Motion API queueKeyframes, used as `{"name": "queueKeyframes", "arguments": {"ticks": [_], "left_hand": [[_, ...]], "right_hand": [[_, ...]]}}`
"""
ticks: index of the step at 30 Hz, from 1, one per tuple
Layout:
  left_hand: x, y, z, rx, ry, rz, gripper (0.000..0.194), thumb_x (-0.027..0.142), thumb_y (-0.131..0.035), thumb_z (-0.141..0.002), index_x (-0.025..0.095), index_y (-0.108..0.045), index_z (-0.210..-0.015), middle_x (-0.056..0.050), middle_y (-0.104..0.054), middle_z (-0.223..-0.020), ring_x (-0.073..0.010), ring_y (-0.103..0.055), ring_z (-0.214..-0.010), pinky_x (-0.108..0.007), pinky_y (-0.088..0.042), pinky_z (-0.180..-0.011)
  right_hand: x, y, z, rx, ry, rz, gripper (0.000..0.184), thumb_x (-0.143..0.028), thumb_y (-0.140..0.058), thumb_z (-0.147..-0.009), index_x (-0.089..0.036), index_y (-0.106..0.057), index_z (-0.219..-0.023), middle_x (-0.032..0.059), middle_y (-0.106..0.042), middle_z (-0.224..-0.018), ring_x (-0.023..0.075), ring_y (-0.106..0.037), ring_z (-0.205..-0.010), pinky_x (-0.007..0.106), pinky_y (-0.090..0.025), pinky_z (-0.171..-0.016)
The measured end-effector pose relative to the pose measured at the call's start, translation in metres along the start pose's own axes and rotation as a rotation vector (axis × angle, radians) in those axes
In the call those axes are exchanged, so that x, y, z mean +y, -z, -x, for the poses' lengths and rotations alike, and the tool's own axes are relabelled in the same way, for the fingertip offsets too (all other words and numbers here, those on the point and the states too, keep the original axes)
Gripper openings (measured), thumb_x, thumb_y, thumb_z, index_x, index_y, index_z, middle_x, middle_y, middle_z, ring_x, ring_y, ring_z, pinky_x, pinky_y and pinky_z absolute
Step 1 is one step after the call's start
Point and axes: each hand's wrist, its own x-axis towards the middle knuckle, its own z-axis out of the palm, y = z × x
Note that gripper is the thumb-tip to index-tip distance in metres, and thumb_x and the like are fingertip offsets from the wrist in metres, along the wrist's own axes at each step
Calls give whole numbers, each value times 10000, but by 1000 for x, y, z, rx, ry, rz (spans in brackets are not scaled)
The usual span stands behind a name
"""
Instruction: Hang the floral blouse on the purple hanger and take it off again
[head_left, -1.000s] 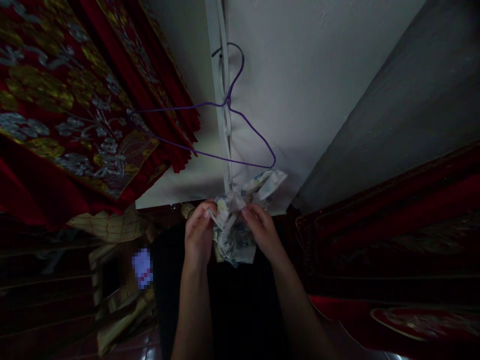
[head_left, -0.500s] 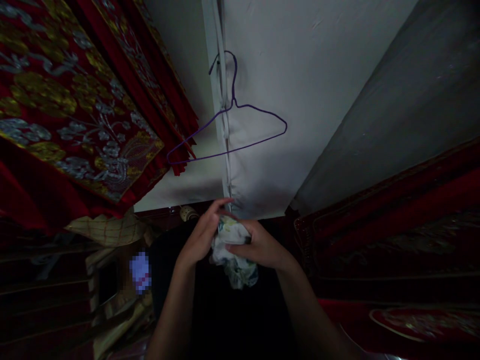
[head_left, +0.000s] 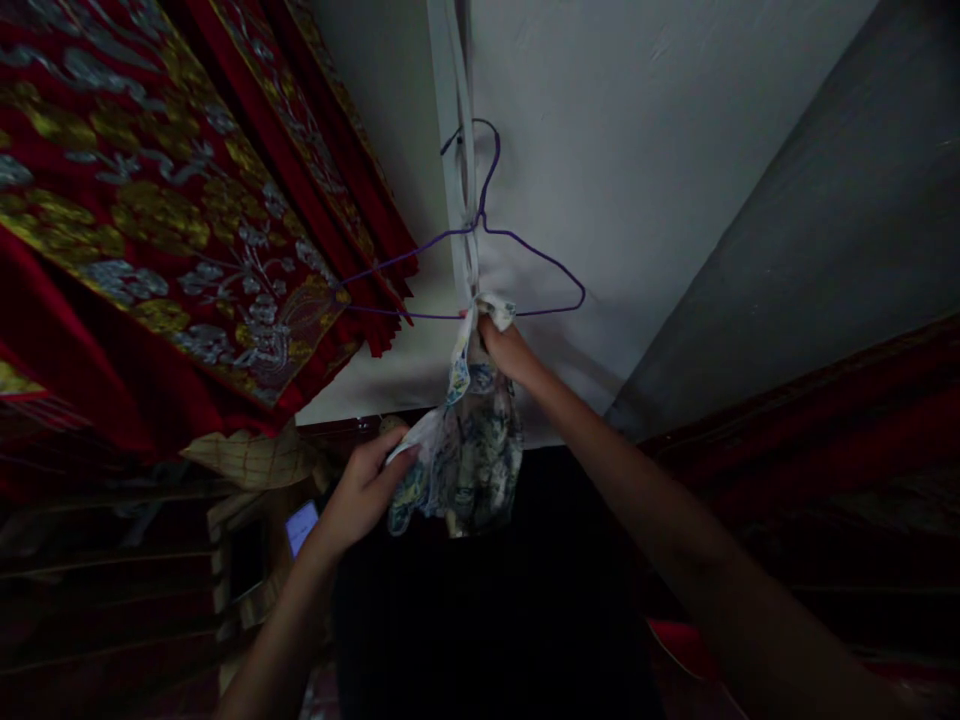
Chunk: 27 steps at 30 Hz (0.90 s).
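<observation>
A thin white cloth with a blue, green and yellow pattern (head_left: 484, 450) hangs partly unfolded between my hands; its exact kind I cannot make out. My right hand (head_left: 501, 345) grips its upper part, right at the lower bar of a purple wire hanger (head_left: 532, 240). Lower and to the left, my left hand (head_left: 373, 480) pinches one edge of the cloth between thumb and fingers. The hanger hangs by its hook from a pale strap (head_left: 463, 90) along the wall.
Red cloth with gold and silver embroidery (head_left: 172, 220) hangs at the upper left, close to the hanger's left end. Below it are a wooden chair or bench (head_left: 225, 520) and a lit phone-like screen (head_left: 301, 527). A white wall (head_left: 615, 130) stands ahead.
The bunched cloth has been raised and opened out. My right hand has moved up to the hanger's lower bar, while my left hand has shifted left with an edge of the cloth.
</observation>
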Motion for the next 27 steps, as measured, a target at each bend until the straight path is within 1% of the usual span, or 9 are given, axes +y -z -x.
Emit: {"name": "queueKeyframes", "arguments": {"ticks": [4,8,10,13,16,19,23,25,27], "left_hand": [[-8,4,-2,-175,55,-237,373,475,-419,-1018,186,-651,-979,-42,-697,-888,-209,-621,-817,-299,-499,-802],[-24,16,-12,-295,55,-433,354,425,-411,-1002,225,-704,-995,-70,-734,-930,-266,-676,-931,-366,-520,-888],[-16,28,-24,-209,-40,-500,312,378,-450,-978,222,-718,-1015,-86,-728,-1018,-272,-657,-1052,-398,-495,-993],[18,49,-49,-19,-238,-549,278,318,-457,-958,192,-704,-934,-102,-678,-1066,-264,-620,-1098,-422,-466,-1045],[58,60,-73,157,-388,-545,258,299,-457,-957,178,-632,-811,-84,-625,-972,-233,-616,-956,-382,-501,-928],[84,58,-95,255,-454,-540,168,292,-517,-942,178,-632,-899,-51,-635,-905,-201,-614,-842,-337,-507,-827],[89,54,-123,340,-515,-500,310,261,-548,-939,190,-627,-1230,-58,-721,-1055,-203,-676,-945,-317,-521,-859],[84,59,-132,322,-538,-506,301,245,-515,-957,196,-663,-1215,-66,-741,-1107,-212,-688,-999,-328,-525,-899],[78,66,-136,303,-539,-535,274,242,-497,-968,204,-703,-1144,-67,-754,-1098,-220,-693,-995,-343,-530,-917]], "right_hand": [[27,31,3,145,-95,62,302,-394,-547,-823,-212,-511,-585,-17,-485,-539,156,-505,-574,280,-389,-596],[21,76,29,112,-45,105,206,-317,-580,-730,-197,-571,-562,-10,-527,-548,147,-490,-558,267,-345,-539],[12,90,38,100,-22,100,210,-327,-583,-744,-196,-600,-581,-3,-549,-565,149,-495,-560,268,-353,-533],[1,98,45,160,-24,89,270,-388,-631,-768,-205,-585,-575,-5,-536,-553,150,-491,-542,274,-353,-515],[-3,90,49,186,-75,42,307,-425,-668,-761,-207,-560,-573,-13,-516,-540,145,-487,-527,274,-346,-500],[-6,72,57,130,-81,-27,346,-458,-648,-776,-210,-521,-571,-27,-478,-528,131,-463,-520,270,-346,-510],[-17,61,72,15,11,-122,272,-414,-562,-837,-204,-573,-665,-16,-554,-611,138,-511,-582,273,-414,-578],[-26,69,79,-40,110,-95,180,-347,-572,-842,-206,-681,-870,7,-664,-770,155,-585,-686,280,-461,-645],[-33,86,83,15,198,-41,360,-270,-618,-804,-233,-684,-1156,32,-725,-958,167,-624,-743,288,-484,-667]]}}
